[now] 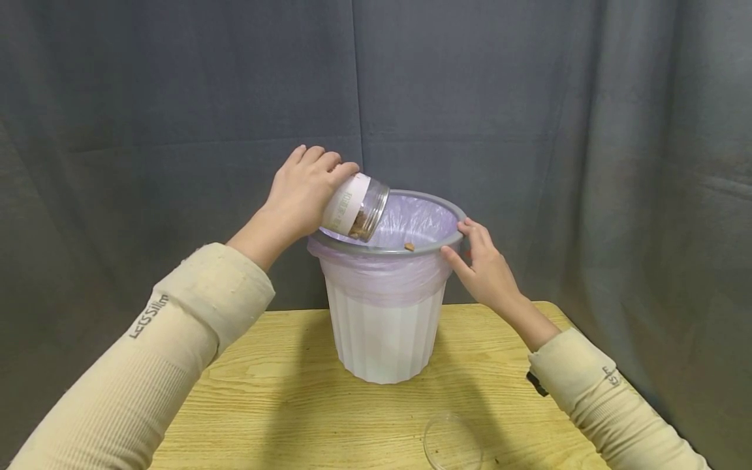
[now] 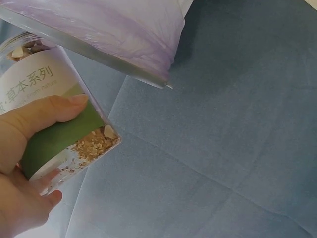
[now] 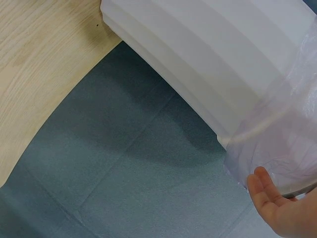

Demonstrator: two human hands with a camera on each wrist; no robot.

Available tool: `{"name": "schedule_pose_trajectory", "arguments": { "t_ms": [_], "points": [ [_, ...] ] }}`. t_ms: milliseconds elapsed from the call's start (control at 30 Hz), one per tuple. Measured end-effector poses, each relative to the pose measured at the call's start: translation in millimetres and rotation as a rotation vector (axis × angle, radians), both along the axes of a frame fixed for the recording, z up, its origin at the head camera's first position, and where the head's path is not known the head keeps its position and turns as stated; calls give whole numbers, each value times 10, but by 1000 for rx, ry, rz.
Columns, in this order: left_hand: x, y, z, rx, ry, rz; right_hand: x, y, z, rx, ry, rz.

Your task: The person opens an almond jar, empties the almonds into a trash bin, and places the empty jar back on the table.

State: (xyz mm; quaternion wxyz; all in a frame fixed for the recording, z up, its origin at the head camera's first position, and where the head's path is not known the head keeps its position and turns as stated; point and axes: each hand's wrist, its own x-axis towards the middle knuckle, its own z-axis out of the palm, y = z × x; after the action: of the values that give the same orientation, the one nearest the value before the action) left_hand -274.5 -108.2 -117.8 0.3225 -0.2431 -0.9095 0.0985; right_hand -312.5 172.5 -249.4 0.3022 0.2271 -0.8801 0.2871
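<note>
My left hand point(image 1: 308, 186) grips a clear jar point(image 1: 348, 203) with a white and green label. The jar is tipped, its open mouth facing down to the right over the trash can point(image 1: 384, 326). Dry brown bits point(image 2: 94, 145) lie inside the jar, some near its base and some by its mouth. A small brown piece point(image 1: 409, 247) shows at the can's front rim; whether it is falling or resting there I cannot tell. A purple plastic bag point(image 1: 411, 219) lines the can and folds over its outside. My right hand point(image 1: 484, 267) holds the grey rim point(image 1: 431, 196) at the right.
The can stands on a wood-grain table point(image 1: 247, 405). A clear round lid point(image 1: 452, 444) lies near the table's front, with tiny crumbs about. Dark grey cloth point(image 1: 176, 98) hangs behind and at the sides.
</note>
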Motion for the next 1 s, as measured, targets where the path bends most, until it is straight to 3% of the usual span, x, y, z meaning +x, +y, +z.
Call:
{"name": "schedule_pose_trajectory", "arguments": {
  "t_ms": [1000],
  "points": [
    [16, 29, -35, -42, 27, 9, 9, -6, -1, 2, -8, -12]
  ]
}}
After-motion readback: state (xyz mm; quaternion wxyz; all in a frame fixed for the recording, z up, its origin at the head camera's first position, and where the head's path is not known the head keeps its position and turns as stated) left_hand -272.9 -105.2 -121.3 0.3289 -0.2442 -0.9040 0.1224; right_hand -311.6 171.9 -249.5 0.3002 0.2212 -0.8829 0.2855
